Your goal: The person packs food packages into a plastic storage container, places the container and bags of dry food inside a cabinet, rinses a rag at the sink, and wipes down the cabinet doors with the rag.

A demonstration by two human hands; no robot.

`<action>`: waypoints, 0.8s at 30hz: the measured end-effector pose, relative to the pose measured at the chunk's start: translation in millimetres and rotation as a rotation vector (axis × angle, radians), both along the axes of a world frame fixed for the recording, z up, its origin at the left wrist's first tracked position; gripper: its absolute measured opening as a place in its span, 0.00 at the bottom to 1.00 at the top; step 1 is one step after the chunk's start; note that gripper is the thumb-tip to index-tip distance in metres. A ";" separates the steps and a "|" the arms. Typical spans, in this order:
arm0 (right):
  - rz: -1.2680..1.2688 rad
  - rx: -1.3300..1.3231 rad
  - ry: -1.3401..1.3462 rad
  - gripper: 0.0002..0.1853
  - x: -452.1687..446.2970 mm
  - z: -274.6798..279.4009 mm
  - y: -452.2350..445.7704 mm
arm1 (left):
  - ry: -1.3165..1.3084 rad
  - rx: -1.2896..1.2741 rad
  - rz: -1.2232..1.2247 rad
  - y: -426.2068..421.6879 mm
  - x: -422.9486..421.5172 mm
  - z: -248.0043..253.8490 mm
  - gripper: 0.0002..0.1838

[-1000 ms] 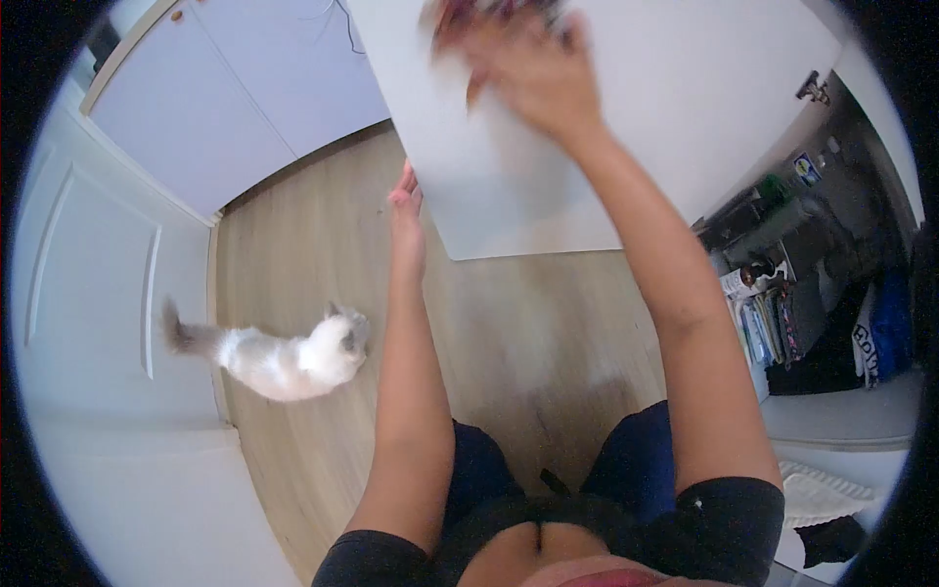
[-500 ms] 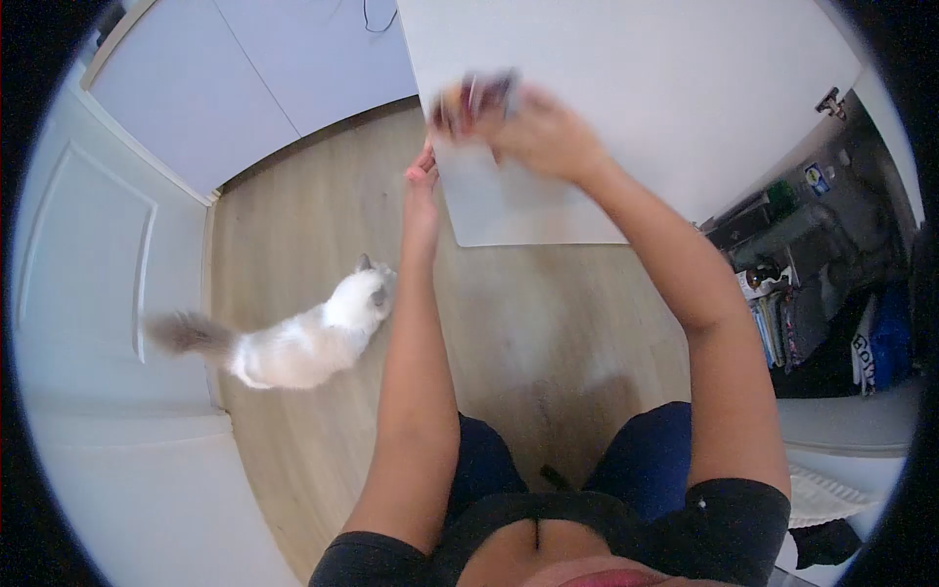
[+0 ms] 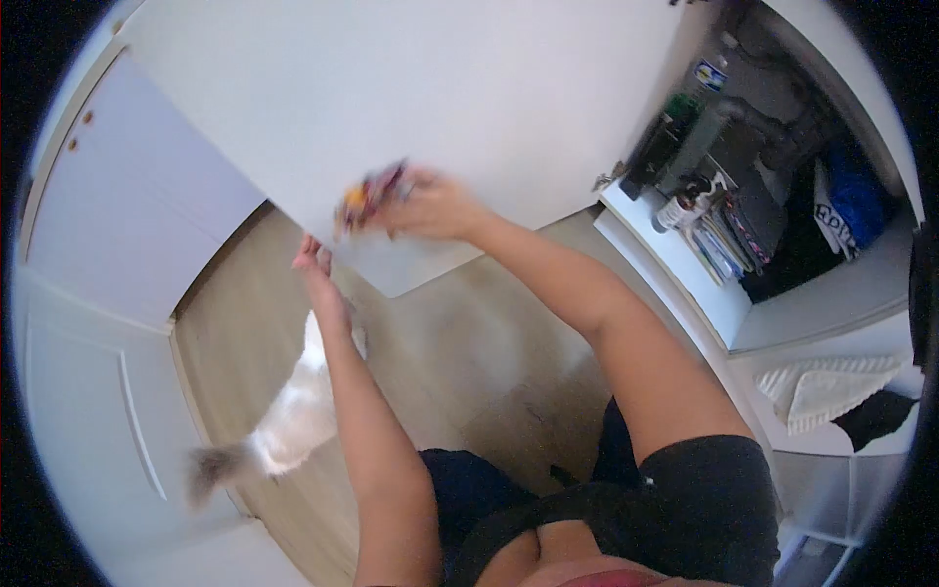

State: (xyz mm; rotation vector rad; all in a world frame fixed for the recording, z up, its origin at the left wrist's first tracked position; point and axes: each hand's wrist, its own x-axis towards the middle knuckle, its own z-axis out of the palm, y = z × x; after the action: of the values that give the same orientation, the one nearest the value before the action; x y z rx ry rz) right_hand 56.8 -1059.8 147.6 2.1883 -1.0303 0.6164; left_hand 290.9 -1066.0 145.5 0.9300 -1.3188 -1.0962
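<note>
A large white cabinet door (image 3: 411,88) stands open in front of me. My right hand (image 3: 430,203) is closed round a crumpled multicoloured cloth (image 3: 370,199), which lies against the door's face near its lower left part; both are blurred by motion. My left hand (image 3: 315,256) is at the door's left edge, its fingers pointing up along it. How far the fingers wrap behind the door is hidden.
A white cat with a grey tail (image 3: 298,416) stands on the wooden floor (image 3: 460,342) beside my left forearm. On the right, an open cabinet (image 3: 719,303) holds a bottle (image 3: 675,210), folded cloths, pipes and a blue bag (image 3: 861,201). A white cloth (image 3: 822,389) hangs below.
The view has turned, and the door now reaches farther left. My right hand and the cloth have moved lower on the door. The cat has moved partly behind my left forearm.
</note>
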 end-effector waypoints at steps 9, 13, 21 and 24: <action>-0.659 -0.584 -1.524 0.30 -188.9 129.3 35.8 | -0.018 -0.109 0.039 21.6 -10.7 16.6 0.51; -0.472 -0.553 -1.126 0.29 -111.7 124.5 22.9 | -0.023 -0.119 0.049 22.9 -11.9 15.7 0.49; -0.286 -0.065 -0.627 0.30 -73.4 108.9 46.6 | 0.015 -0.072 0.120 24.9 -11.5 15.7 0.43; -0.541 -0.617 -1.068 0.30 -164.1 109.6 25.8 | 0.005 -0.054 0.141 20.0 -18.4 6.8 0.42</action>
State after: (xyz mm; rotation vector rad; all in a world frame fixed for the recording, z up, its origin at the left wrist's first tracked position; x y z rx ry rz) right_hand -107.2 -1033.9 257.2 0.8944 -1.5647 1.6223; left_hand 272.5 -1046.1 152.3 0.9643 -1.2536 -0.9492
